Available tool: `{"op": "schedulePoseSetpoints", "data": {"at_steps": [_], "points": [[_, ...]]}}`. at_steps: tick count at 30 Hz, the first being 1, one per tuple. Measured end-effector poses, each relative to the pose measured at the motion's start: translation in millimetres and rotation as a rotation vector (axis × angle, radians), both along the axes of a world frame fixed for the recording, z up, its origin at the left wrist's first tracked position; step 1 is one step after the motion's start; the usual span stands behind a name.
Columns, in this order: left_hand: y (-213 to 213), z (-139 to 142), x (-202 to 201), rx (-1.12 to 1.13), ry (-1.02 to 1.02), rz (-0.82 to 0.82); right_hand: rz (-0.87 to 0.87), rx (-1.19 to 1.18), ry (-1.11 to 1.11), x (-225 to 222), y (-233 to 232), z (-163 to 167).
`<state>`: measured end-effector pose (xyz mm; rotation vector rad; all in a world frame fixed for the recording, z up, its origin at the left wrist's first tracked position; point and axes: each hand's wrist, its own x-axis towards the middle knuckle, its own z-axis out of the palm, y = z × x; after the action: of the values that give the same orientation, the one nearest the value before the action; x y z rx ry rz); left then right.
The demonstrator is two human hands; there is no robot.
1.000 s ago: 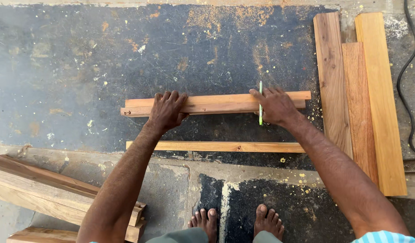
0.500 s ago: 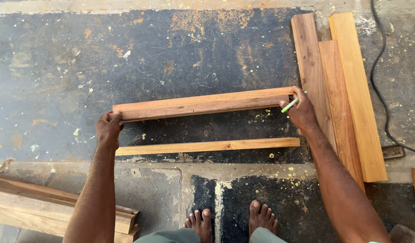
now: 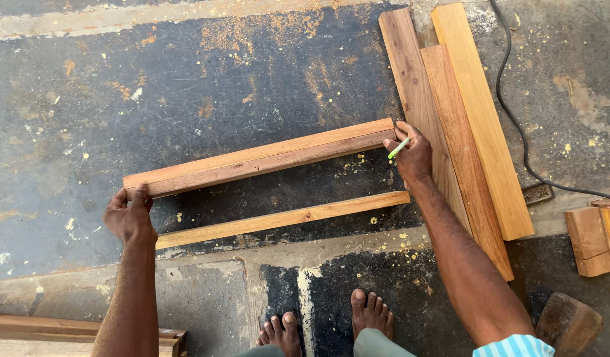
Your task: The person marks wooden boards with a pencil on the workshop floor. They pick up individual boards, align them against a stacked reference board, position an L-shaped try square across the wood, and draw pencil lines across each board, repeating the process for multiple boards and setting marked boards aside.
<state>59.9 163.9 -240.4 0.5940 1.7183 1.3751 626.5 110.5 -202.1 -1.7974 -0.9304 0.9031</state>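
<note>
A long wooden bar [image 3: 259, 158] is held slanted above the dark floor. My left hand [image 3: 130, 217] grips its left end. My right hand [image 3: 411, 153] holds its right end and also pinches a green pencil [image 3: 398, 148] between the fingers. A thinner wooden strip [image 3: 282, 219] lies on the floor just below the bar, nearer to my bare feet [image 3: 325, 324].
Three long planks [image 3: 457, 125] lie side by side at the right. A black cable [image 3: 516, 132] runs beyond them. Small wood blocks [image 3: 592, 238] sit at the far right, a dark piece [image 3: 566, 324] at bottom right. More boards [image 3: 27, 327] lie at bottom left.
Both hands moved from the bar's top out to its two ends. The bar has been raised and now slants up to the right. The pencil came off the wood.
</note>
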Motion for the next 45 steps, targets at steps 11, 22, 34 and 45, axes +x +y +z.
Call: {"op": "schedulePoseSetpoints", "data": {"at_steps": [11,22,34,45], "points": [[-9.2,14.3,6.2,-0.039,0.141,0.002,-0.058,-0.066,-0.156,-9.2,-3.9,7.1],[-37.9,37.0,-34.4,-0.389,0.478,-0.302,-0.054,-0.328,-0.205,8.4,-53.6,39.1],[-107.0,7.9,-45.8,-0.519,0.134,-0.252,-0.082,-0.348,-0.218,-35.7,-120.6,3.9],[-45.9,34.5,-72.8,-0.312,0.174,-0.381,0.143,-0.027,0.12,-12.0,-50.9,27.1]]}}
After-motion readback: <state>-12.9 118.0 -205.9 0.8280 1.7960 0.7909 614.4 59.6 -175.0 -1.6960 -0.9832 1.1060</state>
